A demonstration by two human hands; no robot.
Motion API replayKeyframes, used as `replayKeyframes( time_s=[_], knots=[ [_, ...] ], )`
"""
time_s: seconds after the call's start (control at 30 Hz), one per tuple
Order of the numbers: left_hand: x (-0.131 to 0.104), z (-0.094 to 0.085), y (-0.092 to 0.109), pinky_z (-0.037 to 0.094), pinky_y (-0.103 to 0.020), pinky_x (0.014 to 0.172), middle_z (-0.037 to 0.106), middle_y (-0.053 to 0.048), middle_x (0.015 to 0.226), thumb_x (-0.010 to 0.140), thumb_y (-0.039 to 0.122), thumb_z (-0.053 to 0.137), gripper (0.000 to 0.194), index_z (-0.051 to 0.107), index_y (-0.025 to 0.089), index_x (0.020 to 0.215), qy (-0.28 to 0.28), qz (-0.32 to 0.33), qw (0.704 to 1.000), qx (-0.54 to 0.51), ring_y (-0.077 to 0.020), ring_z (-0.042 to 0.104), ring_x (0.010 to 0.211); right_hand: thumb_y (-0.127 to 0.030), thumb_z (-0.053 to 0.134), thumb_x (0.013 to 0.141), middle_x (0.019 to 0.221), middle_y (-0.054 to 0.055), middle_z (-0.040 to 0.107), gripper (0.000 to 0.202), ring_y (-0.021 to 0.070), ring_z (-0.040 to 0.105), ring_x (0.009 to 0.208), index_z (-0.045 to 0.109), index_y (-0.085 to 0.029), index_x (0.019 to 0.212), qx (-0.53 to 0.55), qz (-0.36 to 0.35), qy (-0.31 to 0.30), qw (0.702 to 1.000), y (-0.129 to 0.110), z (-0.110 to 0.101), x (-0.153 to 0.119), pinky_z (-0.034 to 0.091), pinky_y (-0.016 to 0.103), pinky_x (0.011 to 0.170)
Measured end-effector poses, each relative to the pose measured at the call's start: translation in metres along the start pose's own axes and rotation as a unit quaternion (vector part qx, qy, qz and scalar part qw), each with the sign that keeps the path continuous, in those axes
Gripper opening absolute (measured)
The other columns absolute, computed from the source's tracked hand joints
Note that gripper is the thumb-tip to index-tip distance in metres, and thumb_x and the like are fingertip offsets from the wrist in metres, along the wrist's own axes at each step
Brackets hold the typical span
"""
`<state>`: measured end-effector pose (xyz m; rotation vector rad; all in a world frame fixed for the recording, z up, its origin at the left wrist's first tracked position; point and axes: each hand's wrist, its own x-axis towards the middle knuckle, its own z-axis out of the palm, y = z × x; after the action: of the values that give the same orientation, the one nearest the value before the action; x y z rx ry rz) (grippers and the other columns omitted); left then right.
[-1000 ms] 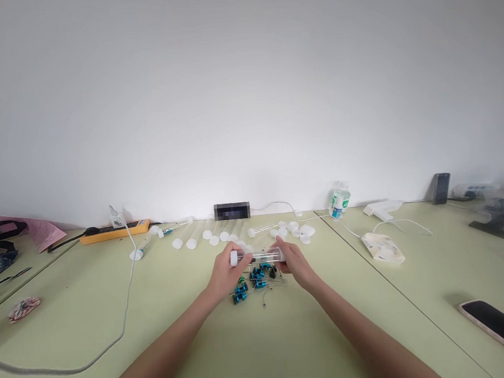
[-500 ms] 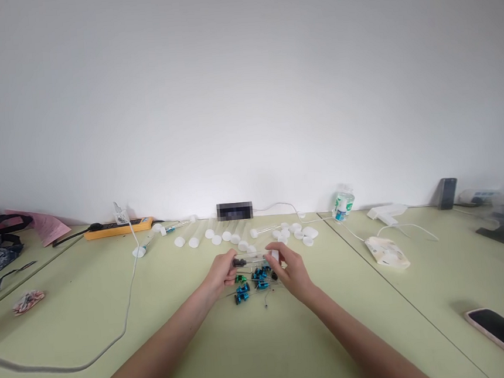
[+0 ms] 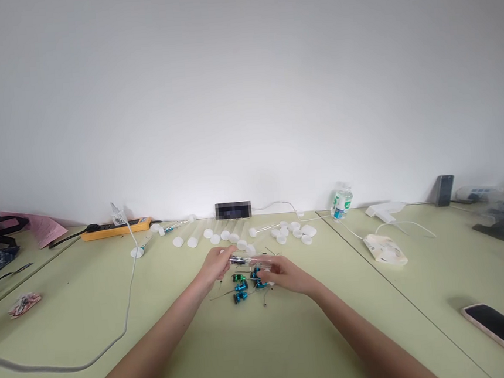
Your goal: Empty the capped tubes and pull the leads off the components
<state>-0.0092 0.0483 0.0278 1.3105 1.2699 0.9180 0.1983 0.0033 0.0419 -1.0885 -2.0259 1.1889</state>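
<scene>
The left grip (image 3: 216, 265) is closed around the left end of a clear tube (image 3: 250, 260), with something dark inside it. The tube lies sideways above the desk (image 3: 265, 341) and pokes out toward the right grip (image 3: 288, 274). That one is half curled by the tube's other end; I can't tell if it has hold of it. Just below are small blue and green parts (image 3: 241, 296). Farther back lie white caps (image 3: 306, 239).

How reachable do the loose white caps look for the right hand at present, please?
Probably yes: the white caps lie just beyond the right hand with nothing visibly between, though that hand is at the clear tube and might first have to leave it.
</scene>
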Motion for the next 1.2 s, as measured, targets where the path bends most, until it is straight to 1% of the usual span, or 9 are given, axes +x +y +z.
replayKeyframes(
  time_s=[0.2, 0.4, 0.57, 0.7, 0.8, 0.9, 1.0, 1.13, 1.2],
  knots=[
    [0.002, -0.024, 0.013, 0.016, -0.022, 0.038, 0.029, 0.006, 0.044, 0.067, 0.049, 0.051, 0.032, 0.047, 0.018, 0.058, 0.108, 0.057, 0.990, 0.066, -0.0079, 0.025, 0.037, -0.053, 0.051, 0.076, 0.085, 0.004, 0.062, 0.039, 0.0142, 0.052, 0.072, 0.066, -0.020, 0.087, 0.046, 0.053, 0.053, 0.996, 0.007, -0.013, -0.002, 0.034, 0.018, 0.048],
    [-0.001, -0.031, 0.019, 0.019, -0.022, 0.045, 0.033, 0.004, 0.050, 0.065, 0.044, 0.055, 0.032, 0.044, 0.018, 0.051, 0.147, 0.140, 0.969, 0.140, -0.0093, 0.031, 0.046, -0.049, 0.050, 0.077, 0.073, 0.003, 0.062, 0.036, 0.0104, 0.048, 0.059, 0.066, -0.017, 0.072, 0.030, 0.037, 0.009, 0.999, 0.015, -0.016, -0.001, 0.032, 0.019, 0.047],
    [0.001, -0.037, 0.020, 0.024, -0.022, 0.047, 0.033, 0.004, 0.051, 0.070, 0.049, 0.051, 0.036, 0.045, 0.018, 0.053, 0.203, 0.211, 0.923, 0.251, -0.0107, 0.032, 0.049, -0.045, 0.055, 0.075, 0.068, 0.001, 0.061, 0.031, 0.0121, 0.050, 0.063, 0.063, -0.020, 0.091, 0.023, 0.061, 0.012, 0.998, 0.017, -0.021, -0.001, 0.033, 0.020, 0.050],
    [0.011, -0.057, 0.013, 0.031, -0.022, 0.050, 0.043, 0.004, 0.052, 0.072, 0.050, 0.050, 0.031, 0.061, 0.020, 0.073, 0.295, 0.222, 0.903, 0.220, -0.0117, 0.039, 0.050, -0.044, 0.056, 0.075, 0.066, 0.000, 0.060, 0.030, 0.0087, 0.044, 0.056, 0.057, -0.021, 0.094, 0.059, 0.068, 0.040, 0.995, 0.023, -0.035, -0.003, 0.028, 0.017, 0.045],
    [0.026, -0.074, -0.005, 0.037, -0.024, 0.052, 0.052, 0.002, 0.059, 0.068, 0.049, 0.055, 0.038, 0.063, 0.022, 0.092, 0.349, 0.187, 0.904, 0.158, -0.0132, 0.046, 0.052, -0.046, 0.055, 0.076, 0.070, 0.001, 0.060, 0.029, 0.0060, 0.039, 0.050, 0.056, -0.018, 0.078, 0.098, 0.051, 0.100, 0.989, 0.036, -0.046, -0.003, 0.027, 0.016, 0.042],
    [0.041, -0.087, -0.027, 0.041, -0.026, 0.053, 0.059, -0.001, 0.064, 0.069, 0.046, 0.055, 0.045, 0.060, 0.020, 0.104, 0.342, 0.160, 0.917, 0.131, -0.0160, 0.054, 0.057, -0.050, 0.057, 0.073, 0.076, 0.001, 0.059, 0.033, 0.0062, 0.045, 0.048, 0.055, -0.017, 0.075, 0.090, 0.033, 0.248, 0.964, 0.055, -0.056, -0.002, 0.037, 0.019, 0.045],
    [0.052, -0.093, -0.045, 0.045, -0.028, 0.055, 0.065, -0.005, 0.075, 0.069, 0.041, 0.056, 0.046, 0.059, 0.016, 0.108, 0.310, 0.155, 0.929, 0.133, -0.0184, 0.060, 0.063, -0.053, 0.059, 0.068, 0.078, 0.004, 0.060, 0.039, 0.0140, 0.059, 0.058, 0.056, -0.016, 0.079, 0.032, 0.044, 0.390, 0.919, 0.076, -0.064, -0.001, 0.046, 0.025, 0.054],
    [0.060, -0.091, -0.057, 0.049, -0.028, 0.065, 0.064, -0.009, 0.101, 0.071, 0.035, 0.057, 0.043, 0.057, 0.019, 0.111, 0.265, 0.182, 0.933, 0.164, -0.0199, 0.063, 0.080, -0.053, 0.058, 0.067, 0.068, 0.005, 0.062, 0.039, 0.0204, 0.062, 0.063, 0.057, -0.015, 0.075, -0.032, 0.084, 0.445, 0.891, 0.098, -0.073, -0.002, 0.047, 0.030, 0.060],
    [0.062, -0.092, -0.060, 0.049, -0.029, 0.074, 0.058, -0.007, 0.114, 0.073, 0.033, 0.055, 0.041, 0.055, 0.022, 0.113, 0.260, 0.201, 0.924, 0.196, -0.0195, 0.059, 0.093, -0.051, 0.057, 0.067, 0.072, 0.006, 0.062, 0.037, 0.0213, 0.060, 0.066, 0.059, -0.016, 0.075, -0.079, 0.096, 0.460, 0.879, 0.107, -0.076, -0.001, 0.046, 0.032, 0.063]
  ],
)
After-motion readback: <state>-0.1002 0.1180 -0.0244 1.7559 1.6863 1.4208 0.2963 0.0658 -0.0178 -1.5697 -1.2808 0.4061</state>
